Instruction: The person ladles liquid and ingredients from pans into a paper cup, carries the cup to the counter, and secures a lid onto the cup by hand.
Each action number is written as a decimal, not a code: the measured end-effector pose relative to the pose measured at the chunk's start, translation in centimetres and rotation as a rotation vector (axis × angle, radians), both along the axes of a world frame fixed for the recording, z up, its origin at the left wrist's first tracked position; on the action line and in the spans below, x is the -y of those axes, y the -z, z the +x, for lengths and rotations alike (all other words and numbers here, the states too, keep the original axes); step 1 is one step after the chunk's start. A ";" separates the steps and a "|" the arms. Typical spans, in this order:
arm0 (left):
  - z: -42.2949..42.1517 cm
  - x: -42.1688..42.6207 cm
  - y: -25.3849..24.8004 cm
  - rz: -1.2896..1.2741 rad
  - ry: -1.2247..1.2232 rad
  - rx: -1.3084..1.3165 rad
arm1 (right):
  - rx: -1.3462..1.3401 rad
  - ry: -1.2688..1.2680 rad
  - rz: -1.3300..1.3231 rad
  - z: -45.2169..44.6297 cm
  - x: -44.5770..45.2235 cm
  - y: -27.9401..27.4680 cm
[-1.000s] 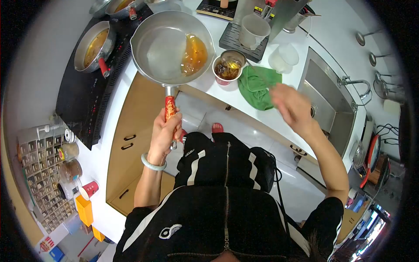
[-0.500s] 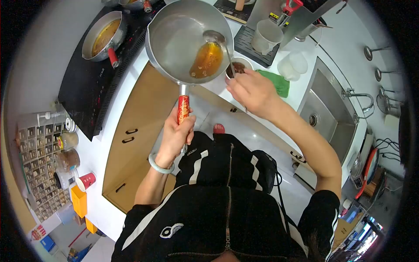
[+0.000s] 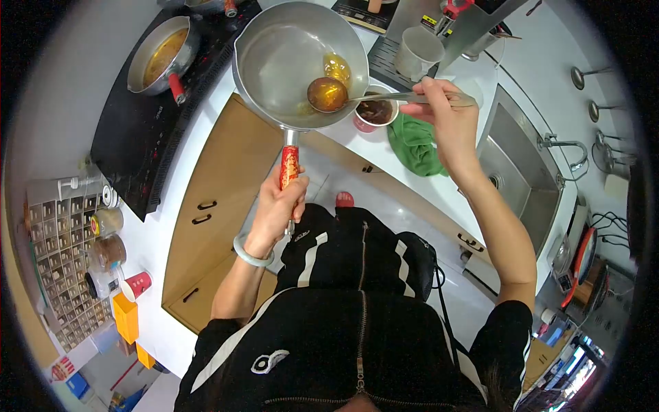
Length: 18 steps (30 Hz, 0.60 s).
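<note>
My left hand [image 3: 280, 209] grips the red handle of a metal saucepan [image 3: 274, 58], tilted so that a little amber liquid [image 3: 337, 66] pools at its right side. In my right hand [image 3: 447, 123] is a metal ladle [image 3: 384, 97], its bowl inside the pan and full of the same amber liquid. Just right of the pan stands a paper cup [image 3: 367, 124] with dark brown contents, partly under the ladle's handle. A crumpled green cloth [image 3: 414, 145] lies beside the cup, below my right hand.
On the black stove [image 3: 130, 130] at left sits another pan [image 3: 163, 56] with yellowish liquid. A plastic pitcher [image 3: 419, 53] stands on a drip tray at the back. The sink [image 3: 522, 182] is at right; jars and a red cup [image 3: 136, 284] are at far left.
The ladle has swung from upright to nearly level, its bowl now filled with liquid. My right hand has moved right and turned, uncovering the cup and cloth. The pool in the pan has shrunk.
</note>
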<state>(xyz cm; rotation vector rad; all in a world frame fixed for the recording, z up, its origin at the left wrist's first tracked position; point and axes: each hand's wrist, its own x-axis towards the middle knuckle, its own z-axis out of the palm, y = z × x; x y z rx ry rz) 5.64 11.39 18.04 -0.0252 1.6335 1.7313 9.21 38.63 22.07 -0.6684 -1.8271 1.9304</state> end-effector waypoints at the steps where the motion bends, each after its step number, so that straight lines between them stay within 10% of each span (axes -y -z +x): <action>1: 0.0 0.1 0.3 0.012 -0.001 -0.007 | -0.009 -0.001 0.025 0.3 -0.1 -0.4; 18: -0.5 -0.1 1.1 -0.019 -0.023 -0.036 | -0.087 -0.079 0.562 6.9 -3.3 -0.1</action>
